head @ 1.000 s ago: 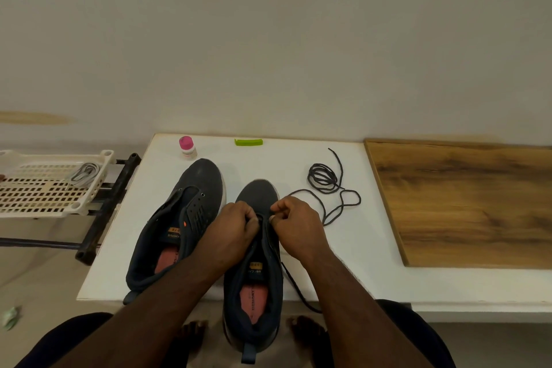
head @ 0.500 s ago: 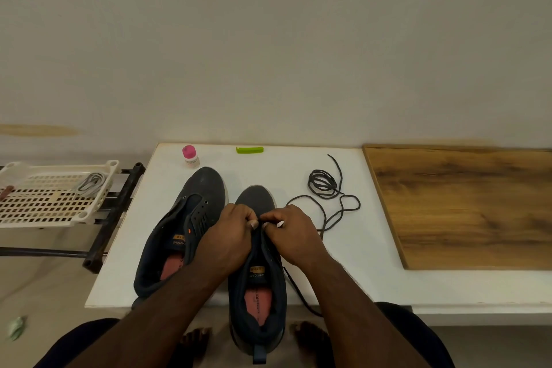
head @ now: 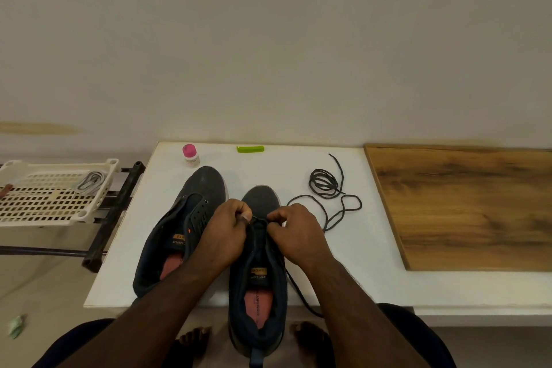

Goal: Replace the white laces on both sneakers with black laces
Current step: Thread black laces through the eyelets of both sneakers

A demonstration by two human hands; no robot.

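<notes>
Right sneaker [head: 258, 287] at the white bench [head: 343, 272] front edge, left hand [head: 222, 236] and right hand [head: 295, 233] fingers pinching black lace [head: 331, 212] over its eyelets, left sneaker [head: 179, 233] beside it, coiled lace [head: 324, 184], pink-capped bottle [head: 190, 155] and green clip [head: 250, 148] beyond it.

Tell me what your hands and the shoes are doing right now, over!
Both hands, left and right, pinching black lace at right sneaker. Left sneaker unlaced. Spare lace coiled nearby. Nothing blocking.
</notes>
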